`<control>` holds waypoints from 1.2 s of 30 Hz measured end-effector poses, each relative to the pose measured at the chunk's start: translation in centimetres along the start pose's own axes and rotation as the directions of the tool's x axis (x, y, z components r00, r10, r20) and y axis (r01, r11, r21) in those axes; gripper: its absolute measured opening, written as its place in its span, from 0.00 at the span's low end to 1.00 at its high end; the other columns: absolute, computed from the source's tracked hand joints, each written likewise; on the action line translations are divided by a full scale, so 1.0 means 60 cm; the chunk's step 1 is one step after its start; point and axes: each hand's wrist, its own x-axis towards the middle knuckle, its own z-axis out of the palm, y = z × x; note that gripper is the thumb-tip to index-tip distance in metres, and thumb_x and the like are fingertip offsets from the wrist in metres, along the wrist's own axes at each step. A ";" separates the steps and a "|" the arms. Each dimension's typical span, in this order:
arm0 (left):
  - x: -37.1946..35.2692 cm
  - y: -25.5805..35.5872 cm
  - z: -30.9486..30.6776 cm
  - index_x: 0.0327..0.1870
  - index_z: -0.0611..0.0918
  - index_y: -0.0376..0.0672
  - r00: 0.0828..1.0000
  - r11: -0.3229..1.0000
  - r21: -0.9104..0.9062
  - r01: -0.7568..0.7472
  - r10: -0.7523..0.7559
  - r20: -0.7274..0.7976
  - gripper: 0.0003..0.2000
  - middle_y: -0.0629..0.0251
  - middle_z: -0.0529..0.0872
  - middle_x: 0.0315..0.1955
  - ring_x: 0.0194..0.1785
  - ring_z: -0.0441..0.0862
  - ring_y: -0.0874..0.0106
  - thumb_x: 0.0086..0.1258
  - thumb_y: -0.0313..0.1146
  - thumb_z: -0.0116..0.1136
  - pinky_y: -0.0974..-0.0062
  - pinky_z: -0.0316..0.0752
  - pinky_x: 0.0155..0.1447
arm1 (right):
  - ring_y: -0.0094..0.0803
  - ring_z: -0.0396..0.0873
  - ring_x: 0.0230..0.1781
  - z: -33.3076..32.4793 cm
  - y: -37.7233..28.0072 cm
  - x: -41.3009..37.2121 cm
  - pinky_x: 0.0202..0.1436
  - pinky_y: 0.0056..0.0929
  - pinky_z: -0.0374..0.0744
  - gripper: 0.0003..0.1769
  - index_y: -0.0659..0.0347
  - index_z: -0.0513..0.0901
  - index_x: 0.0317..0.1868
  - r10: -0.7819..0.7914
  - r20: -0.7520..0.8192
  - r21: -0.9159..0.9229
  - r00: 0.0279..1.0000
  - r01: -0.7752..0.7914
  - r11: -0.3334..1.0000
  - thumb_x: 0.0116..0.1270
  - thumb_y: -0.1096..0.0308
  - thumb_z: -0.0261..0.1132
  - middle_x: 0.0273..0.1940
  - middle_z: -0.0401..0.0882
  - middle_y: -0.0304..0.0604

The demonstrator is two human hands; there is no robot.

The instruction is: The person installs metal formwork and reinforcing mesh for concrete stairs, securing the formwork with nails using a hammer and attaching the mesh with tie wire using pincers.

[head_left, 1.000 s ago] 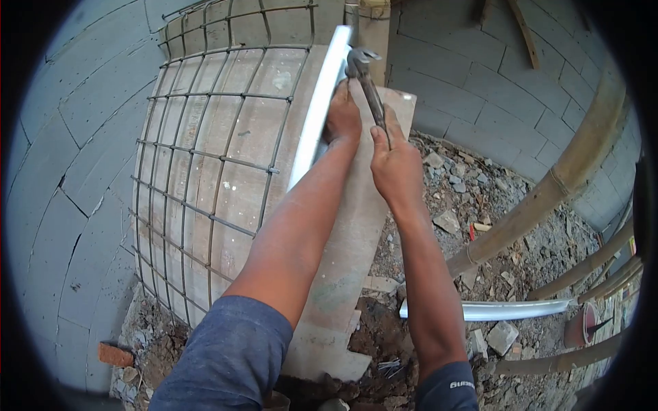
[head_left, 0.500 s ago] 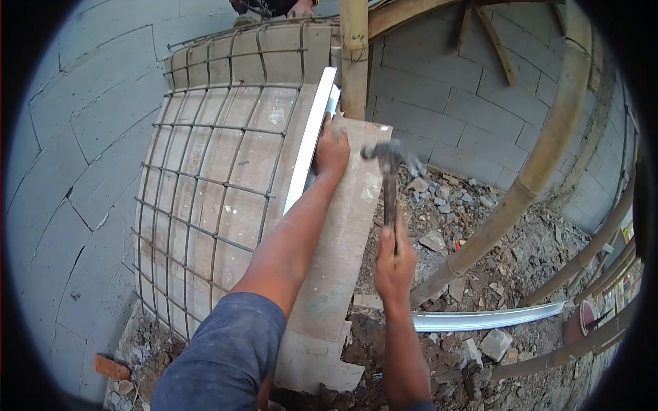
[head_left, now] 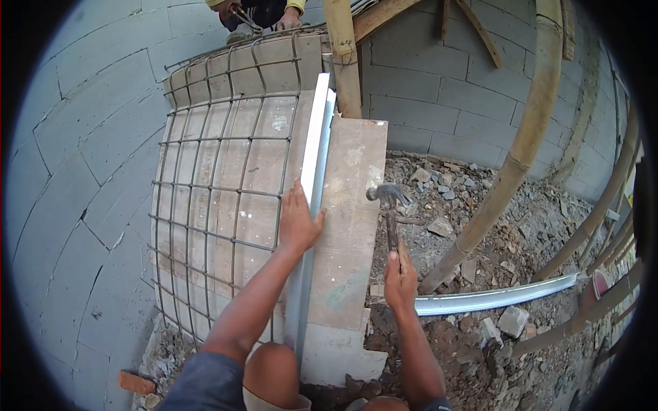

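Observation:
My left hand (head_left: pixel 299 222) lies flat on a long shiny metal channel (head_left: pixel 317 144), its fingers stretched forward and the thumb apart to the right. The channel runs lengthwise over a sloping plywood panel (head_left: pixel 346 226), beside a grid of steel rebar (head_left: pixel 236 188). In my right hand (head_left: pixel 400 282) is a claw hammer (head_left: pixel 391 209), gripped by the handle with its head upward. The hammer appears just right of the panel's edge, apart from the channel.
A second metal channel (head_left: pixel 500 296) lies on the rubble at right. Bamboo poles (head_left: pixel 510 171) slant across that side, and another post (head_left: pixel 343 61) stands at the panel's far end. Beyond the rebar, a co-worker's hands (head_left: pixel 288 19) show. Grey block walls (head_left: pixel 89 171) flank the work.
My left hand has moved back toward me along the channel, from its right side onto its top. The hammer appears lower in view. More of the co-worker shows.

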 end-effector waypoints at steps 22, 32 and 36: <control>0.014 -0.002 0.003 0.75 0.50 0.25 0.998 0.993 -0.102 -0.054 0.052 -0.023 0.45 0.36 0.67 0.64 0.69 0.66 0.47 0.65 0.36 0.65 0.55 0.65 0.71 | 0.65 0.83 0.41 0.158 -0.191 0.219 0.44 0.53 0.81 0.27 0.54 0.67 0.74 -0.242 -0.099 -0.454 0.965 0.172 0.874 0.79 0.57 0.51 0.39 0.84 0.66; 0.014 -0.009 0.004 0.75 0.48 0.23 0.999 0.990 -0.133 -0.043 0.046 0.023 0.46 0.36 0.67 0.64 0.70 0.64 0.46 0.66 0.39 0.65 0.55 0.62 0.73 | 0.13 0.62 0.18 0.100 -0.323 0.167 0.19 0.13 0.63 0.27 0.64 0.60 0.77 -0.659 -0.633 0.052 0.406 0.871 0.488 0.84 0.63 0.47 0.22 0.66 0.32; 0.013 -0.013 0.004 0.74 0.49 0.22 0.998 0.986 -0.154 -0.064 0.068 0.017 0.47 0.35 0.67 0.64 0.69 0.64 0.46 0.65 0.40 0.66 0.55 0.62 0.73 | 0.48 0.86 0.29 0.166 -0.208 0.234 0.31 0.39 0.80 0.25 0.62 0.68 0.73 -0.702 -0.337 -0.322 0.627 0.624 0.712 0.81 0.61 0.50 0.35 0.86 0.57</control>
